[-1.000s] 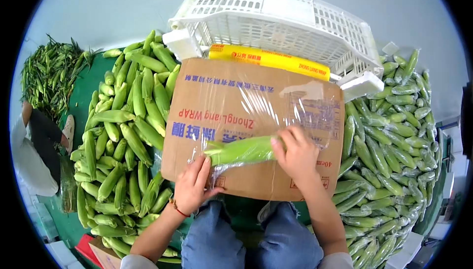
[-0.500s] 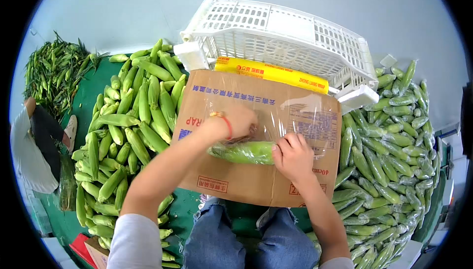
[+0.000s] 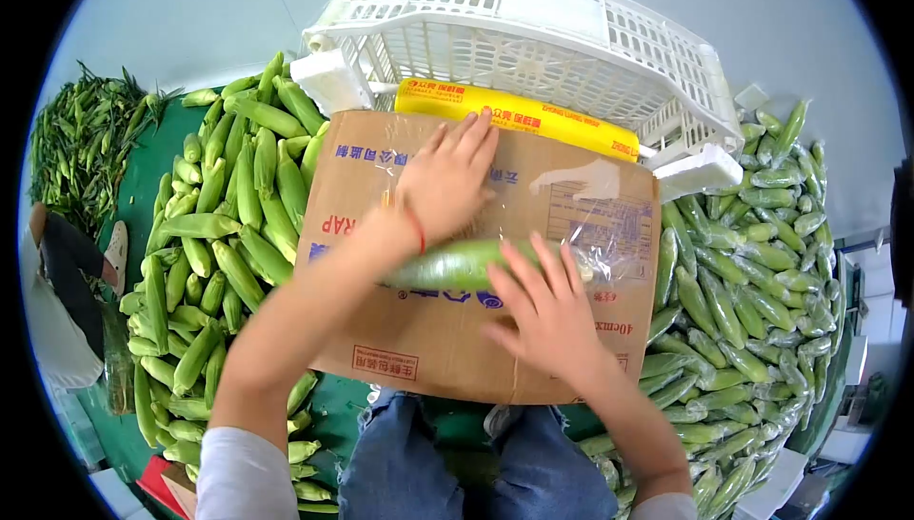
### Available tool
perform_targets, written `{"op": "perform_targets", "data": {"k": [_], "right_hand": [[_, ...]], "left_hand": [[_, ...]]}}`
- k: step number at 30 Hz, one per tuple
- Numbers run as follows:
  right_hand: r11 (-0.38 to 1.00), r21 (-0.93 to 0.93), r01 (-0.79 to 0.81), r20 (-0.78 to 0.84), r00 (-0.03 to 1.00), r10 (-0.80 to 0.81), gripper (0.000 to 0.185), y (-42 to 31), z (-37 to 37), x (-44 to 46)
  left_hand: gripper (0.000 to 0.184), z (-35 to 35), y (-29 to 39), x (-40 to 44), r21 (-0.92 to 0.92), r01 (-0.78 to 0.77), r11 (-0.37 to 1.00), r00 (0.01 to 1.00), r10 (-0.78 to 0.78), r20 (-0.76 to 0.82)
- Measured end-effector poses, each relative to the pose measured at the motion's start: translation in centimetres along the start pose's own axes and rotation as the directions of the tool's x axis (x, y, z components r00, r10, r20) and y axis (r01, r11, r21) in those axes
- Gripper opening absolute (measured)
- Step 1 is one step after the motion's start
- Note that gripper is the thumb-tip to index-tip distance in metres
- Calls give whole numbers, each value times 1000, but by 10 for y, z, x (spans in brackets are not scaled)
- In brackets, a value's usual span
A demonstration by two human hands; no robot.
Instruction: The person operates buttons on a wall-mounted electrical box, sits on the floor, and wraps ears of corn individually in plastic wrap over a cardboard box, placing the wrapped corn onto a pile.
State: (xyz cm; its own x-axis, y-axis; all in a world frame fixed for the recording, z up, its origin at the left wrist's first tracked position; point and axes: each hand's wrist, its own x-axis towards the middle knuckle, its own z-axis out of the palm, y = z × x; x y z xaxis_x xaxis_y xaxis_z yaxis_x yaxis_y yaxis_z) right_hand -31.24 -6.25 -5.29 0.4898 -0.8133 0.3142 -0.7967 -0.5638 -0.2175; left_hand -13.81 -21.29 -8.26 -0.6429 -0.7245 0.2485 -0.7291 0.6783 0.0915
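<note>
An ear of corn in its green husk (image 3: 447, 267) lies crosswise on the brown cardboard box (image 3: 457, 358), with clear plastic film around it. Over the upper part of the box, my left hand (image 3: 446, 177) is stretched out flat, its fingertips at the lower edge of the yellow film roll (image 3: 562, 130). A red band circles that wrist, and the forearm passes across the corn's left end. My right hand (image 3: 550, 315) is open, fingers spread over the corn's right part; whether it presses on the corn I cannot tell. Clear film (image 3: 533, 201) glistens on the box top.
Behind the roll stands a white plastic crate (image 3: 533, 53). Unwrapped corn (image 3: 228, 225) is heaped at the left, film-wrapped corn (image 3: 743, 291) at the right. Loose green husks (image 3: 86, 149) lie far left, near another person's leg (image 3: 81, 253).
My left hand has moved up from the corn toward the yellow roll and opened out flat. My right hand has loosened from the corn's end and spread its fingers. The view has shifted slightly.
</note>
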Motion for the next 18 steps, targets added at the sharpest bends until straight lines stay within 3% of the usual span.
{"op": "perform_targets", "data": {"k": [2, 4, 5, 8, 10, 12, 14, 15, 16, 17, 18], "right_hand": [[990, -143, 3, -45, 999, -9, 53, 31, 14, 31], [993, -102, -61, 142, 987, 75, 51, 55, 14, 66], [991, -126, 49, 34, 998, -45, 49, 61, 21, 67], [999, 7, -44, 340, 940, 39, 53, 29, 9, 41], [986, 151, -68, 507, 862, -18, 55, 4, -7, 4], [940, 257, -224, 792, 606, -72, 57, -18, -45, -22], [832, 411, -371, 780, 616, -111, 61, -24, -55, -70], [753, 455, -475, 710, 704, 16, 60, -24, -55, -92], [657, 513, -553, 624, 766, 158, 60, -22, -49, -111], [546, 582, -603, 532, 790, 305, 59, -18, -46, -118], [168, 676, -718, 641, 684, 348, 57, -16, -49, -111]], "left_hand": [[73, 0, -23, 35, -239, -4, 971, 964, 67, 258], [72, -13, -19, 50, -254, -14, 967, 885, 130, 448], [71, -20, -16, 55, -248, -26, 968, 837, 157, 524], [72, -8, -18, 53, -223, -102, 969, 827, 208, 523], [68, -1, -19, 48, -268, -88, 959, 862, 208, 462], [64, 1, -23, 46, -298, -86, 951, 891, 207, 405], [55, -6, -13, 30, -418, -72, 905, 987, 126, 102], [51, -12, -1, 17, -477, -83, 875, 996, 68, -50], [41, -20, 23, -5, -534, -101, 839, 975, -24, -222], [35, -32, 48, -29, -494, -206, 845, 928, 9, -372], [36, -47, 71, -51, -472, -334, 816, 911, 151, -383]]}}
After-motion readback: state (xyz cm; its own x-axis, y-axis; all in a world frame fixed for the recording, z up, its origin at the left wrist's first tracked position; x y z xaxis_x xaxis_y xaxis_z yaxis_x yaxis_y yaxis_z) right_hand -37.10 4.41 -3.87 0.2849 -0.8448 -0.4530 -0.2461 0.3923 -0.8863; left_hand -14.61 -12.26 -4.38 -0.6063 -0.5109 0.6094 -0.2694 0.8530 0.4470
